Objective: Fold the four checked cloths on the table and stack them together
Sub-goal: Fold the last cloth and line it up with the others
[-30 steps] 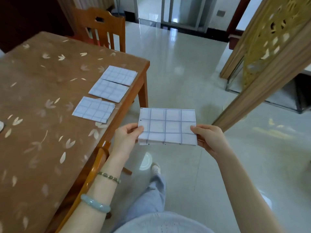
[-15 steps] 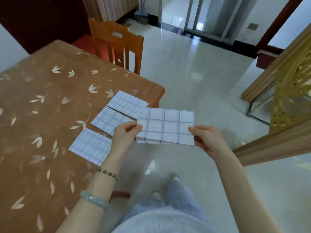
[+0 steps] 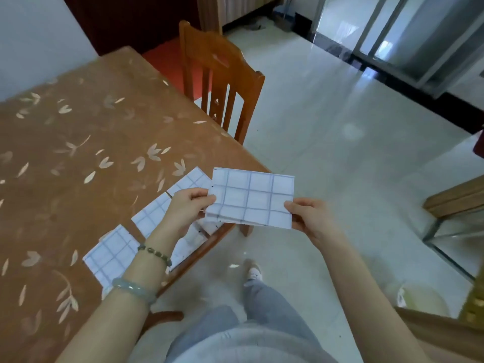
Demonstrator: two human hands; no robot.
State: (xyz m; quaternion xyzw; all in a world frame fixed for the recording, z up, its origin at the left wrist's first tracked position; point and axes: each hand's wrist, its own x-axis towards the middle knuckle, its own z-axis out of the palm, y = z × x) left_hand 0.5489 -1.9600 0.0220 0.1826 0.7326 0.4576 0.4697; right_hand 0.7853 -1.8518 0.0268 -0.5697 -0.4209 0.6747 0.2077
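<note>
Four cloths, where they're at: one checked cloth (image 3: 252, 199) is up between your hands. The other three sit in a diagonal row along the table (image 3: 78, 153) edge: far cloth (image 3: 191, 179), middle cloth (image 3: 152, 214), near cloth (image 3: 110, 254).
Left hand: your left hand (image 3: 187, 209) pinches the checked cloth's left short edge, thumb on top, fingers curled under.
Right hand: your right hand (image 3: 310, 218) pinches the right short edge the same way, so neither end is loose.
Held cloth: it looks folded to me, since layers show along the bottom edge. Its long side runs left to right, hand to hand, roughly level.
Where it hangs: mostly out over the floor, with only the left end over the table corner. It covers part of the far cloth in view. Can't tell how high above it you are.
Key relation: the row lies left of and below your grip. Your left hand sits right above the middle cloth, so it's the nearer hand by far.
Axis: the row cloths are turned diagonal to the one you're holding, so I'd guess you'll need a bit of a twist to line up the edges.
Stage: my read is the folding's about done and the stacking hasn't started. Nothing's piled yet.
Watch out: the row sits right at the table edge, so it'd be easy to nudge one off, imo.
</note>
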